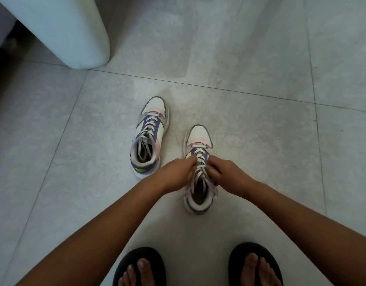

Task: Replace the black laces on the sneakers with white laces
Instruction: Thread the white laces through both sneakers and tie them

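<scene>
Slippered feet [139,267] at 6 o'clock on the floor [54,162]. Left sneaker [150,135] at 11, laced white, set aside. Left hand [178,172] and right hand [223,172] pinch white laces [198,172] on right sneaker [199,172], probably tightening; fingertips blurred.

Floor [260,58]: pale grey tiles with thin dark joints.
Left sneaker [150,137]: stood upright on the floor, toe pointing away, white laces threaded.
Right sneaker [199,168]: stood upright on the floor, just right of the other and nearer the person.
Slippers [255,263]: two dark ones on the floor at the near edge.
White furniture [60,32]: rounded base resting on the floor, far left.
</scene>
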Motion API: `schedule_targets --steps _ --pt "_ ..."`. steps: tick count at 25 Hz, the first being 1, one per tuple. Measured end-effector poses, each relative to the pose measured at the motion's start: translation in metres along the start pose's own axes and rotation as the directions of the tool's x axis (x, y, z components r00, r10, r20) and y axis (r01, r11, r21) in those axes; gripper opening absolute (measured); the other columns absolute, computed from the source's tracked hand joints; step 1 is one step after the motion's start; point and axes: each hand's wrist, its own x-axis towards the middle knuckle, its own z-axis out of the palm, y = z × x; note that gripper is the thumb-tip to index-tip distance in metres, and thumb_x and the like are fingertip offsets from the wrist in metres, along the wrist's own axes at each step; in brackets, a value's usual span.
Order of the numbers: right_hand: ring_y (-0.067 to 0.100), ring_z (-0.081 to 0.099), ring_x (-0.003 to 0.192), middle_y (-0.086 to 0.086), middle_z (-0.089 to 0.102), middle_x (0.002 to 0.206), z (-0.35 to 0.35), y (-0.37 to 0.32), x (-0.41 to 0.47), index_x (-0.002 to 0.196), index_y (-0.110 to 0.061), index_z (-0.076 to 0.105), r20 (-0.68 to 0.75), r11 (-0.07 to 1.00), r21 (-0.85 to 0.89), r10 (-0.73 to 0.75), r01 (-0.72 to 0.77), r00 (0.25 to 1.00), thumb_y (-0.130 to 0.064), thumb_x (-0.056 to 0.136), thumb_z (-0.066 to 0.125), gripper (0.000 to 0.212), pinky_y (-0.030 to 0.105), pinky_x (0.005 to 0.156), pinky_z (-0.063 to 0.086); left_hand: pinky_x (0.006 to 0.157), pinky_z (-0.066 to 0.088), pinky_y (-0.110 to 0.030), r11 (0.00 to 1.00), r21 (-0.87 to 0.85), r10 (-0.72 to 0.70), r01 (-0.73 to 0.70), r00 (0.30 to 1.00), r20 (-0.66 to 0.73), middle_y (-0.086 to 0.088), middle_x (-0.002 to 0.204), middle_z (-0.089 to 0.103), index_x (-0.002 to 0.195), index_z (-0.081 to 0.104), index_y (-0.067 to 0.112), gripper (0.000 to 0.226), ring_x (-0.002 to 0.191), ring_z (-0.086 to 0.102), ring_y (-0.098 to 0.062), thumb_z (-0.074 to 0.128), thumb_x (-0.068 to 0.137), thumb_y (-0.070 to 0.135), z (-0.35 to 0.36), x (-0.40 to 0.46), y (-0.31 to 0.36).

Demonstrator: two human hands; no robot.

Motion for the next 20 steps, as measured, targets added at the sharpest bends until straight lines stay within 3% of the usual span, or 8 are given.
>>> schedule_targets --steps 1,3,8,12,16,18,20 --pt "0.016 0.055 0.065 -0.002 0.055 0.072 0.001 0.004 -0.003 0.075 -0.025 0.043 -0.026 1.000 0.017 0.013 -0.012 1.000 -0.015 0.097 0.045 0.023 0.029 0.063 0.043 0.062 0.037 -0.027 0.992 -0.128 -0.005 -0.002 0.998 -0.059 -0.008 0.092 0.058 0.111 0.047 0.010 0.018 0.079 0.055 -0.023 0.038 0.101 0.022 0.004 -0.005 -0.004" --pt "0.022 0.057 0.069 0.002 0.056 0.073 0.004 0.006 -0.008 0.073 -0.025 0.041 -0.068 0.999 0.026 0.023 -0.021 0.997 -0.017 0.096 0.046 0.025 0.034 0.065 0.045 0.061 0.033 -0.026 0.975 -0.221 -0.023 -0.015 0.985 -0.168 -0.004 0.084 0.055 0.102 0.048 0.011 0.015 0.073 0.051 -0.018 0.040 0.100 0.023 0.013 -0.011 -0.008" --pt "0.024 0.054 0.071 0.009 0.060 0.082 0.004 0.001 0.001 0.088 -0.010 0.049 -0.029 0.997 -0.070 0.007 -0.009 1.000 -0.020 0.097 0.045 0.014 0.035 0.064 0.040 0.069 0.038 -0.032 0.987 -0.163 -0.041 0.008 0.980 -0.197 -0.004 0.089 0.056 0.097 0.044 0.016 0.012 0.080 0.052 -0.022 0.040 0.099 0.027 0.018 -0.007 -0.007" --pt "0.020 0.050 0.070 0.001 0.055 0.078 0.004 -0.002 -0.009 0.087 -0.017 0.043 -0.139 0.998 -0.041 0.032 -0.038 0.990 -0.030 0.097 0.045 0.017 0.032 0.060 0.036 0.065 0.037 -0.031 0.968 -0.248 -0.099 0.021 0.947 -0.306 0.003 0.085 0.050 0.094 0.041 0.019 0.014 0.076 0.050 -0.017 0.040 0.099 0.032 0.022 -0.012 -0.008" --pt "0.017 0.048 0.079 -0.002 0.053 0.092 0.024 -0.004 -0.024 0.103 -0.016 0.047 -0.172 0.915 -0.401 -0.027 -0.046 0.985 -0.035 0.090 0.055 0.024 0.027 0.062 0.034 0.075 0.049 -0.032 0.993 -0.119 -0.031 -0.004 0.956 -0.291 0.004 0.108 0.046 0.119 0.044 0.022 0.033 0.093 0.052 -0.013 0.056 0.091 0.033 0.029 -0.023 -0.009" --pt "0.023 0.053 0.067 0.005 0.058 0.080 0.029 -0.004 -0.019 0.091 -0.010 0.053 -0.240 0.851 -0.526 -0.165 0.014 0.957 -0.026 0.083 0.063 0.020 0.028 0.055 0.032 0.073 0.050 -0.034 0.999 -0.041 -0.017 0.002 0.931 -0.364 0.000 0.108 0.048 0.119 0.048 0.019 0.035 0.093 0.053 -0.015 0.061 0.087 0.027 0.035 -0.022 -0.009" --pt "0.024 0.052 0.050 0.005 0.056 0.063 0.028 -0.001 -0.013 0.075 -0.010 0.053 -0.301 0.801 -0.592 -0.327 0.093 0.896 -0.025 0.077 0.055 0.016 0.026 0.048 0.028 0.064 0.051 -0.036 0.997 -0.041 0.031 -0.060 0.865 -0.501 -0.002 0.096 0.053 0.106 0.057 0.015 0.020 0.082 0.055 -0.017 0.061 0.088 0.020 0.039 -0.023 -0.007"
